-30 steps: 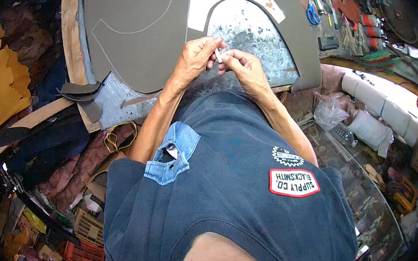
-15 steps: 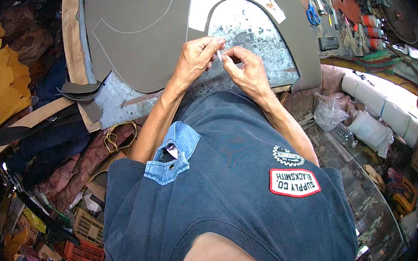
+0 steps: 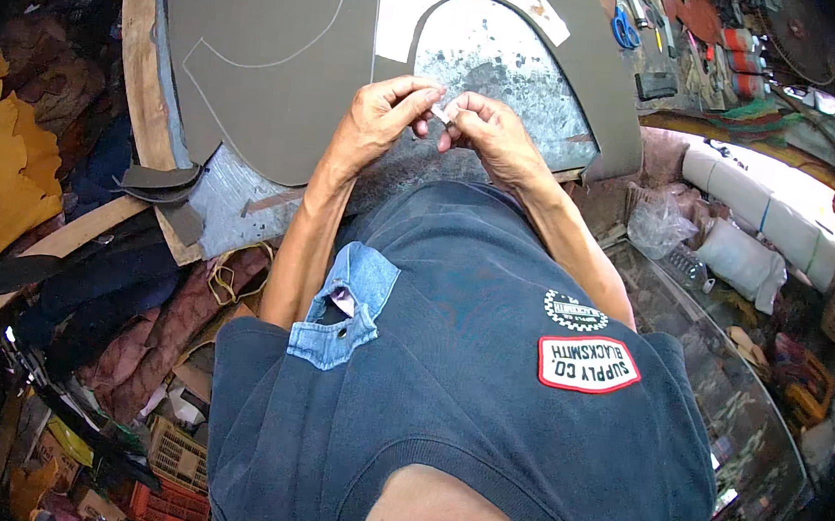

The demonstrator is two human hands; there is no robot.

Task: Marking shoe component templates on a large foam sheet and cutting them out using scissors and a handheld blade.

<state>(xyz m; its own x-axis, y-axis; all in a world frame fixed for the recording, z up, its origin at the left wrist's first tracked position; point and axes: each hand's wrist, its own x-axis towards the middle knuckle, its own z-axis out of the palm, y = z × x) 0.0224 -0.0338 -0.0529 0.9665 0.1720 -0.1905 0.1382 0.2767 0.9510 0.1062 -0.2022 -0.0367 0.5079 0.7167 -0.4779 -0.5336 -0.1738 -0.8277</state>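
Close together over the near edge of the work table, my left hand point(image 3: 382, 125) and my right hand point(image 3: 497, 140) pinch a small thin white piece point(image 3: 440, 113) between their fingertips. It is mostly covered by the fingers, and its kind cannot be made out. Beyond and to the left lies a dark grey-brown sheet point(image 3: 270, 20) with a pale outline drawn on it. A curved cutout in the sheet, just past my hands, bares the spotted metal tabletop point(image 3: 501, 68). White paper point(image 3: 401, 18) shows beside that cutout.
Blue-handled scissors point(image 3: 625, 27) and other tools lie on a bench at the far right. Below it are a long white wrapped roll point(image 3: 765, 199) and a clear plastic bag point(image 3: 660, 226). Dark scraps point(image 3: 159, 178) rest at the table's left corner; yellow hide point(image 3: 5, 161) hangs far left.
My right hand has turned slightly and its fingers have come closer to my left fingertips. The white piece now sits at a more slanted angle. The sheet has stayed put.
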